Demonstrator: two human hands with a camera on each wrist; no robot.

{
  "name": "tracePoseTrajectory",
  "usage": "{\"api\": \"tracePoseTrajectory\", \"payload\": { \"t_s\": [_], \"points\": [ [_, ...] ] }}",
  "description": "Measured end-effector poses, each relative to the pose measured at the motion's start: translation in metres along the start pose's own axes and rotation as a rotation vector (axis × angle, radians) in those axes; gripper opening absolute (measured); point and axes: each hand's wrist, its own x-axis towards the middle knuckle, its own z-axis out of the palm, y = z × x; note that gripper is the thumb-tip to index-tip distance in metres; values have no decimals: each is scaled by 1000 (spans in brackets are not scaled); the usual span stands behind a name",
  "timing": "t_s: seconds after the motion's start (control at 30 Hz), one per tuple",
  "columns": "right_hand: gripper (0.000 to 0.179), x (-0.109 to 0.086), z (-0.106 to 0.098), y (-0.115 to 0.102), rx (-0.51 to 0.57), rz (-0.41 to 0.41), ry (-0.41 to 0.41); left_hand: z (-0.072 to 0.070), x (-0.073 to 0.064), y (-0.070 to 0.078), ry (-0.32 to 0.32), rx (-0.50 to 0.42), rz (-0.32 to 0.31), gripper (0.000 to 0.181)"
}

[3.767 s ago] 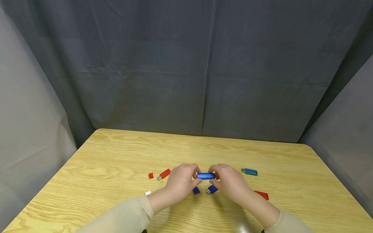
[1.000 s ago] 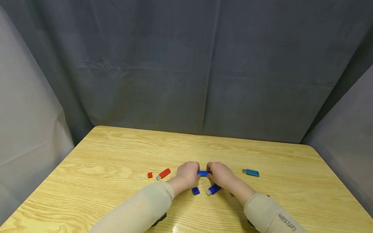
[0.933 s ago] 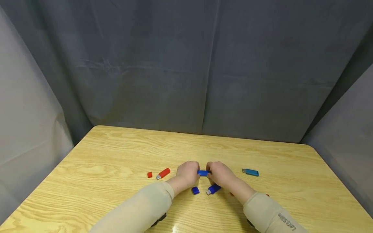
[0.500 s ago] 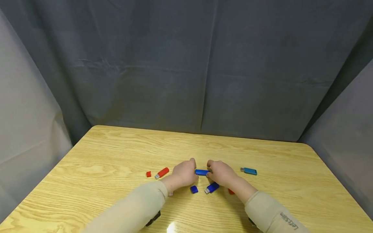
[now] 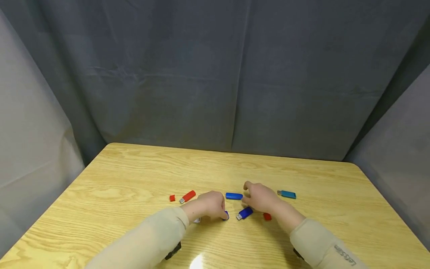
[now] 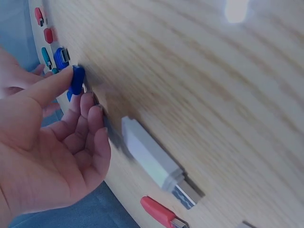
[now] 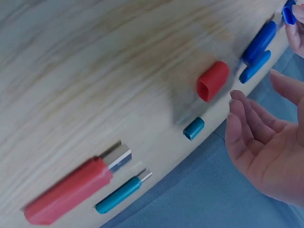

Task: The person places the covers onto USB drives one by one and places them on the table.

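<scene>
My left hand (image 5: 212, 203) pinches a dark blue cap (image 6: 77, 80) between thumb and fingertips, low over the table. To the right of that cap lies an uncapped dark blue USB stick (image 5: 244, 213), its metal plug towards the cap. Just beyond them a brighter blue USB stick (image 5: 234, 196) lies on the table, with no plug showing. My right hand (image 5: 263, 197) hovers at its right end, fingers loosely bent and thumb apart, holding nothing. In the right wrist view a red cap (image 7: 213, 80) and a small teal cap (image 7: 194, 128) lie near the right fingertips.
Left of my left hand lie a red USB stick (image 5: 187, 196), its red cap (image 5: 172, 198) and a white USB stick (image 6: 152, 154). A teal USB stick (image 5: 286, 194) and another red one (image 7: 69, 192) lie on the right. Grey curtains (image 5: 188, 74) hang behind the table.
The bright blue USB stick, earlier held up between both hands, now lies on the table, let go. My left hand has come nearer and taken the dark blue cap; my right has drawn slightly right.
</scene>
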Motion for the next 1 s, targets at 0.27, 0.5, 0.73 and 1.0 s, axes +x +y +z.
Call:
{"api": "tracePoseTrajectory", "payload": {
  "t_s": [0.27,0.5,0.73,1.0],
  "points": [
    [18,-10,-5,-1,-14,-136,-101,1,2,1,22,14,3,25],
    [14,-11,0,0,-56,-225,-143,2,4,1,29,3,-11,24],
    [22,-11,3,2,-46,-235,-161,4,4,2,33,30,-8,24],
    [21,-14,5,3,-63,-252,-161,6,4,1,52,26,-13,22]
  ]
}}
